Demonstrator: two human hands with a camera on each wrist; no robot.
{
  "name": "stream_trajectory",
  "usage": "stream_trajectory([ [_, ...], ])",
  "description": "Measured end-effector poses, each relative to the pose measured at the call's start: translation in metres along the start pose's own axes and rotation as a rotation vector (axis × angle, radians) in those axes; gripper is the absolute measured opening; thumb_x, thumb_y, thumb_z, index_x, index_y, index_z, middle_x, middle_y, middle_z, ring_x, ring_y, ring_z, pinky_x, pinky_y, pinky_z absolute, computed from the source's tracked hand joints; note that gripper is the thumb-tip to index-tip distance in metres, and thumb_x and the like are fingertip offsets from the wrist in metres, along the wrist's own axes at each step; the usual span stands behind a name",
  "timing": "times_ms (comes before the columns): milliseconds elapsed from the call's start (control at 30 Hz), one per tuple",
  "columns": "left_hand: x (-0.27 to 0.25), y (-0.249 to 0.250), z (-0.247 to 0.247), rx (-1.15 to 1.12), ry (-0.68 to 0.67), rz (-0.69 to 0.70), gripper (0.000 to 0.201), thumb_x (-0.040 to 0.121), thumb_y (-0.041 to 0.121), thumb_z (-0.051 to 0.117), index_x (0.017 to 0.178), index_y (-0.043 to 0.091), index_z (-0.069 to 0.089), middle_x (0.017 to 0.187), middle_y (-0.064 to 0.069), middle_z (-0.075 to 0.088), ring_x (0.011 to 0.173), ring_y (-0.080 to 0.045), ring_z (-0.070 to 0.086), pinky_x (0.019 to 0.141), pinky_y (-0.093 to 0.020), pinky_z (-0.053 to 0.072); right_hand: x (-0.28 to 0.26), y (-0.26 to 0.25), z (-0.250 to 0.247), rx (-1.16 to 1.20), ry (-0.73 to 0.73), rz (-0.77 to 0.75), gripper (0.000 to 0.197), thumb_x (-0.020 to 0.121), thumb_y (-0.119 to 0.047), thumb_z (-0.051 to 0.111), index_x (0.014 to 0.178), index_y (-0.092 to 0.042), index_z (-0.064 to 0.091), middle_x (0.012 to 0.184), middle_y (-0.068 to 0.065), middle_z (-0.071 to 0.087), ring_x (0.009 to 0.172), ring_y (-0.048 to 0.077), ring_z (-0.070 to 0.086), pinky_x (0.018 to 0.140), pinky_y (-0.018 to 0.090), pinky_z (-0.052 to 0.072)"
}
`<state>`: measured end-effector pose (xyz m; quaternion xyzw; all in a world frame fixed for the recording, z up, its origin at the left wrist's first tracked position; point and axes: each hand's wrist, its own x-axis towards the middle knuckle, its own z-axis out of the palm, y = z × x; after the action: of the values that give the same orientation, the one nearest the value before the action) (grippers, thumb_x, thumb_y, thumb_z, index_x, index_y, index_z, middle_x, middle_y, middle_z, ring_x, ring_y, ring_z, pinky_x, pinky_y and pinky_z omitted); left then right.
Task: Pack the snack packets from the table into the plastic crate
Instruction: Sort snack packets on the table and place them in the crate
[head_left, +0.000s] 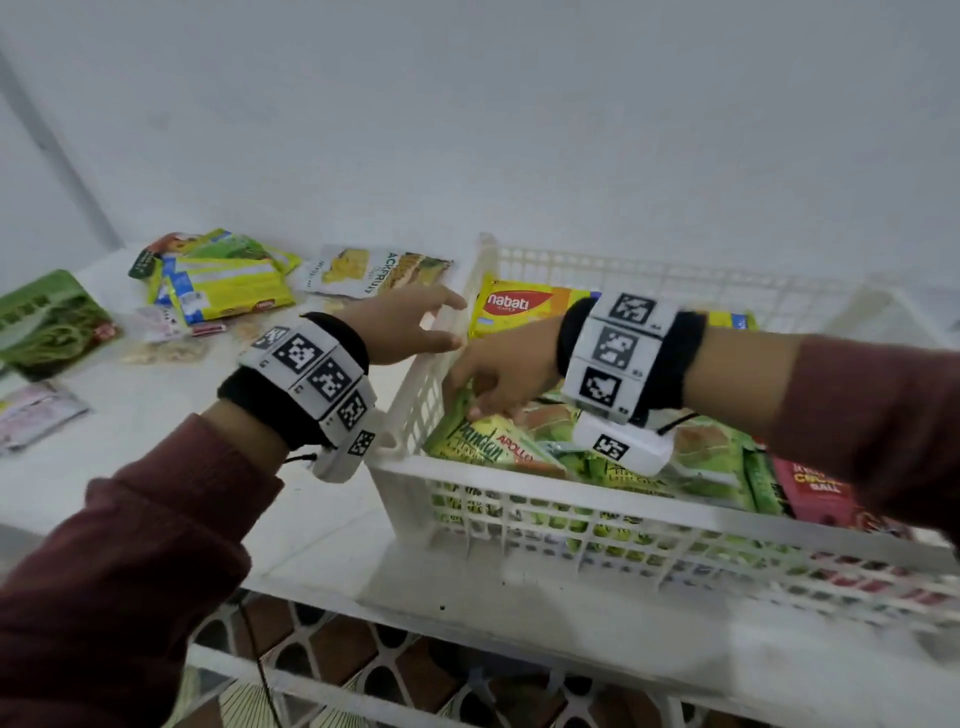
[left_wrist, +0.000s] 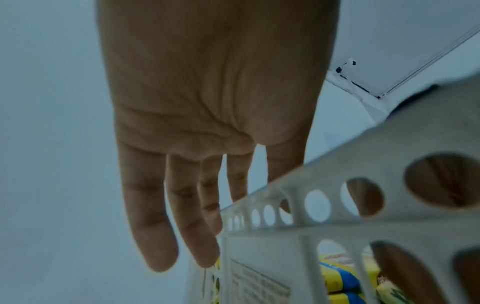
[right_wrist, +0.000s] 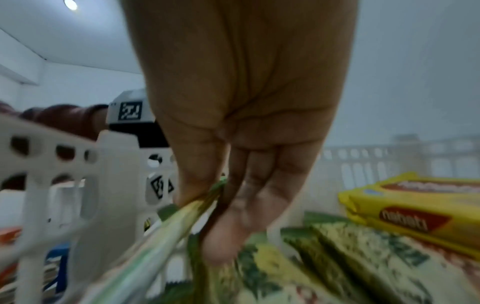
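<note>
A white plastic crate (head_left: 426, 395) stands on the table at the right, holding several snack packets. My right hand (head_left: 493, 379) reaches into its left end and pinches the edge of a green pandan packet (head_left: 493, 447) between thumb and fingers (right_wrist: 233, 226); the same green pandan packet (right_wrist: 161, 236) shows in the right wrist view. A yellow Nabati packet (head_left: 524, 306) lies at the crate's far side. My left hand (head_left: 410, 327) hovers at the crate's left rim (left_wrist: 311, 185) with fingers (left_wrist: 153, 226) straight and holding nothing.
Loose packets lie on the table (head_left: 322, 525) at the left: a yellow-blue stack (head_left: 228, 286), a jackfruit packet (head_left: 379, 270), a green pouch (head_left: 47, 322), a pink one (head_left: 31, 415). A red packet (head_left: 815, 493) sits in the crate's right end. A white wall rises behind.
</note>
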<state>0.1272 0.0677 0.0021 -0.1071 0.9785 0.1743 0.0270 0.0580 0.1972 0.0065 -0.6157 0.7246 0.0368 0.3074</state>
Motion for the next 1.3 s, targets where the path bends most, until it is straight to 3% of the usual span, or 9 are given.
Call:
stream_trajectory([
  [100,0.001,-0.003,0.001,-0.025,0.012,0.007,0.050,0.091,0.028,0.056,0.138,0.019,0.040,0.139,-0.006,0.044,0.126,-0.016,0.041,0.098,-0.025,0.033,0.009,0.000,0.015,-0.034,0.123,-0.022,0.039,0.086,-0.021,0.063,0.124,-0.016,0.053,0.081,0.010,0.065,0.073,0.023,0.061,0.069,0.026,0.046],
  [233,0.002,-0.006,0.004,-0.056,0.027,0.017,0.051,0.091,0.028,0.055,0.139,0.020,0.039,0.141,-0.003,0.042,0.127,-0.015,0.040,0.095,-0.023,0.031,-0.002,0.006,0.020,-0.034,0.292,-0.068,0.051,0.076,-0.021,0.074,0.123,-0.017,0.053,0.098,0.004,0.056,0.063,-0.002,0.046,0.057,0.004,0.033],
  [600,-0.002,-0.008,0.008,-0.072,0.038,0.045,0.049,0.094,0.029,0.050,0.141,0.020,0.037,0.143,-0.006,0.040,0.127,-0.021,0.041,0.102,-0.029,0.031,0.003,0.005,0.027,-0.206,0.069,-0.072,0.046,0.084,-0.005,0.062,0.128,-0.018,0.056,0.125,0.005,0.059,0.098,0.020,0.058,0.064,0.011,0.032],
  [733,-0.003,-0.008,0.008,-0.056,0.038,0.056,0.049,0.095,0.029,0.047,0.141,0.019,0.035,0.144,-0.006,0.038,0.124,-0.022,0.043,0.101,-0.027,0.030,0.004,0.007,0.029,0.027,0.192,-0.049,0.032,0.081,-0.009,0.069,0.112,-0.011,0.067,0.088,-0.012,0.066,0.065,-0.010,0.055,0.059,0.002,0.036],
  [833,-0.001,-0.011,0.010,-0.075,0.034,0.055,0.049,0.095,0.029,0.047,0.141,0.020,0.035,0.143,-0.009,0.038,0.130,-0.022,0.037,0.105,-0.032,0.030,0.001,0.006,0.026,0.227,0.330,-0.048,0.019,0.079,-0.005,0.070,0.098,-0.005,0.073,0.070,-0.014,0.065,0.055,-0.009,0.055,0.057,0.003,0.038],
  [1000,0.003,-0.012,0.013,-0.052,0.054,0.055,0.050,0.095,0.028,0.046,0.143,0.019,0.033,0.144,-0.012,0.037,0.136,-0.023,0.030,0.111,-0.034,0.024,-0.012,-0.002,0.001,0.186,0.276,-0.043,0.019,0.082,-0.003,0.065,0.100,-0.006,0.071,0.063,-0.024,0.063,0.052,-0.009,0.054,0.055,0.004,0.039],
  [1100,0.002,-0.011,0.015,-0.032,0.059,0.055,0.050,0.096,0.027,0.044,0.144,0.019,0.031,0.143,-0.013,0.037,0.135,-0.025,0.032,0.110,-0.035,0.026,-0.008,-0.005,0.000,0.113,0.159,0.001,0.019,0.083,-0.004,0.064,0.100,-0.009,0.071,0.076,-0.004,0.069,0.059,-0.002,0.054,0.059,0.006,0.040],
  [1200,-0.001,-0.009,0.016,-0.027,0.054,0.051,0.050,0.097,0.026,0.041,0.145,0.020,0.028,0.139,-0.014,0.036,0.131,-0.026,0.035,0.108,-0.036,0.029,0.005,-0.011,0.017,0.048,0.044,0.030,0.021,0.082,0.001,0.063,0.102,-0.004,0.070,0.078,-0.005,0.066,0.056,-0.012,0.053,0.057,0.001,0.038],
  [1300,-0.003,-0.008,0.017,-0.027,0.053,0.058,0.050,0.098,0.024,0.039,0.146,0.019,0.026,0.139,-0.015,0.035,0.130,-0.026,0.035,0.106,-0.033,0.028,0.014,-0.014,0.030,-0.020,0.090,0.023,0.026,0.080,0.008,0.060,0.103,0.001,0.068,0.098,0.011,0.069,0.061,-0.009,0.053,0.056,-0.003,0.034],
])
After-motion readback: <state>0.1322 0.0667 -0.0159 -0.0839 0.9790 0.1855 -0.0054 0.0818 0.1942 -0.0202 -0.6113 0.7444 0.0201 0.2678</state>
